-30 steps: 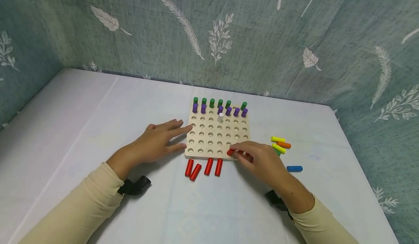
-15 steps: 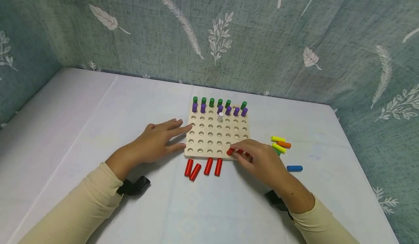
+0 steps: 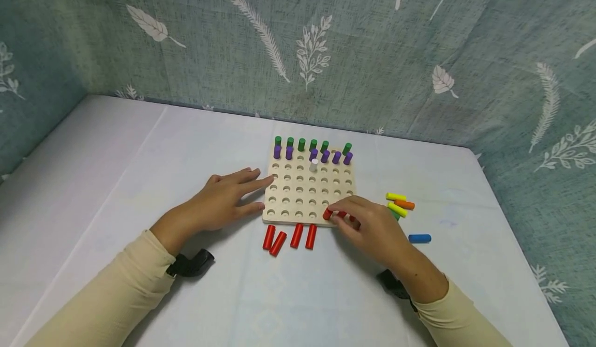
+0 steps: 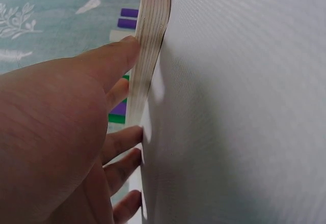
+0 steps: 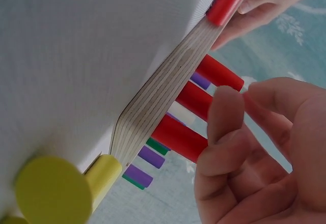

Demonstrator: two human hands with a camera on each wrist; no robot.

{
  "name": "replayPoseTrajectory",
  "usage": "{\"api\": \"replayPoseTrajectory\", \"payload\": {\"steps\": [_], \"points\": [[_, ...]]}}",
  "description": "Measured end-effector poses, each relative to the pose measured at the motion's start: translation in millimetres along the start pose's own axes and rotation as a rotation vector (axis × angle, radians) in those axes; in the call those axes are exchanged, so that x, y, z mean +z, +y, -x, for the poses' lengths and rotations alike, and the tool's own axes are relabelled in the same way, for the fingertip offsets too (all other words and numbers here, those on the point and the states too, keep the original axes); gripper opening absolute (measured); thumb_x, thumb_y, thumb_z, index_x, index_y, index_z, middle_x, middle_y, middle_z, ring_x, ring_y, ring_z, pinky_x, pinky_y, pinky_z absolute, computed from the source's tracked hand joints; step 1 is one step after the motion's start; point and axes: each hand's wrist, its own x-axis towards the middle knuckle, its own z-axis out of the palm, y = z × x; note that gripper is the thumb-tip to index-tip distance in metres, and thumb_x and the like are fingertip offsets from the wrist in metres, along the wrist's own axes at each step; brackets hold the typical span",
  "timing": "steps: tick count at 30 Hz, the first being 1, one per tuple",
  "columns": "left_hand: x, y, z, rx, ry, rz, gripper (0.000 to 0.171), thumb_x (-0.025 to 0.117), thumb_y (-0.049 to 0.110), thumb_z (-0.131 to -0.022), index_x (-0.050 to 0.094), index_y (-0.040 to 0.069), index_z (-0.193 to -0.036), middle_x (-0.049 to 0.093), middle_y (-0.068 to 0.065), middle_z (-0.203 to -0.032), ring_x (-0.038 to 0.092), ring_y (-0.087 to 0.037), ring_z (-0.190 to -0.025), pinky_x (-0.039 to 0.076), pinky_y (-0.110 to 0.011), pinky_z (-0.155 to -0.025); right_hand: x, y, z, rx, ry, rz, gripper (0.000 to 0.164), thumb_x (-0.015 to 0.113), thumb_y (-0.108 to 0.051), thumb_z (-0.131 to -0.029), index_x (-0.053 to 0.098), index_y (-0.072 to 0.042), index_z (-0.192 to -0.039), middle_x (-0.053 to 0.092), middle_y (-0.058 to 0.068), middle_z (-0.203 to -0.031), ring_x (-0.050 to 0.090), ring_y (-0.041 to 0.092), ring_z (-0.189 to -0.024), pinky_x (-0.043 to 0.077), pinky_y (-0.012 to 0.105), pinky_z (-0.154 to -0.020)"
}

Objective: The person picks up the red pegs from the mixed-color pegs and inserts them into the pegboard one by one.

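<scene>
A pale wooden pegboard [image 3: 292, 194] lies mid-table, with a back row of green pegs, a row of purple pegs [image 3: 289, 153] and one white peg [image 3: 314, 165]. At its front right corner my right hand [image 3: 374, 225] pinches the upper end of a red peg [image 5: 220, 72] standing in the front row. Two more red pegs [image 5: 179, 136] stand beside it, partly behind the fingers in the head view. My left hand [image 3: 223, 201] is spread at the board's left side. Its thumb touches the board's edge [image 4: 145, 46], and other fingertips rest on or near the cloth.
Several loose red pegs [image 3: 278, 244] lie before the board's front edge. To the right are two yellow pegs [image 3: 396, 197], an orange peg [image 3: 404, 204], a partly hidden green peg [image 3: 396, 215] and a blue peg [image 3: 419, 238]. A patterned curtain [image 3: 200, 52] hangs behind the white-covered table.
</scene>
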Motion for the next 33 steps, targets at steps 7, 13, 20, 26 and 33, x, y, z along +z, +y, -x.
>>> {"api": "replayPoseTrajectory", "payload": {"steps": [7, 13, 20, 26, 33], "points": [[2.7, -2.1, 0.4, 0.002, -0.018, 0.015, 0.065, 0.061, 0.05, -0.096, 0.035, 0.038, -0.155, 0.035, -0.007, -0.162, 0.03, -0.03, -0.152, 0.031, -0.06, -0.107, -1.0, -2.2, 2.2, -0.046, 0.046, -0.002, 0.021, 0.079, -0.019, -0.087, 0.076, -0.016, -0.107, 0.073, -0.002, -0.101, 0.053, 0.004, -0.066, 0.049, 0.017, -0.061], [1.6, -1.5, -2.0, 0.01, -0.005, 0.018, 0.066, 0.062, 0.049, -0.096, 0.036, 0.038, -0.155, 0.035, -0.007, -0.162, 0.029, -0.031, -0.152, 0.03, -0.061, -0.107, -3.0, -5.1, 3.4, -0.107, 0.089, -0.02, 0.018, 0.078, -0.011, -0.086, 0.076, -0.015, -0.103, 0.073, -0.002, -0.1, 0.051, 0.002, -0.061, 0.048, 0.016, -0.057], [0.6, 0.8, -2.0, 0.009, -0.014, 0.015, 0.066, 0.062, 0.05, -0.096, 0.035, 0.038, -0.155, 0.035, -0.008, -0.162, 0.029, -0.031, -0.152, 0.03, -0.061, -0.108, -5.7, -10.4, 6.1, -0.119, 0.078, -0.042, 0.02, 0.08, -0.014, -0.086, 0.076, -0.014, -0.105, 0.073, -0.002, -0.102, 0.053, 0.003, -0.06, 0.048, 0.016, -0.057], [-0.3, -0.1, -1.5, 0.004, -0.016, 0.014, 0.066, 0.062, 0.049, -0.096, 0.035, 0.037, -0.155, 0.034, -0.008, -0.163, 0.029, -0.032, -0.152, 0.03, -0.062, -0.108, -5.8, -14.3, 5.7, -0.16, 0.09, -0.039, 0.021, 0.081, -0.013, -0.084, 0.076, -0.013, -0.105, 0.073, -0.001, -0.102, 0.053, 0.003, -0.06, 0.047, 0.014, -0.056], [-1.5, 0.0, 1.0, 0.008, -0.018, 0.002, 0.065, 0.06, 0.05, -0.097, 0.034, 0.037, -0.155, 0.034, -0.008, -0.163, 0.029, -0.033, -0.152, 0.03, -0.062, -0.107, -4.1, -17.4, 7.0, -0.162, 0.066, -0.028, 0.023, 0.081, -0.012, -0.084, 0.077, -0.014, -0.107, 0.073, 0.0, -0.104, 0.048, 0.0, -0.057, 0.044, 0.013, -0.054]]}}
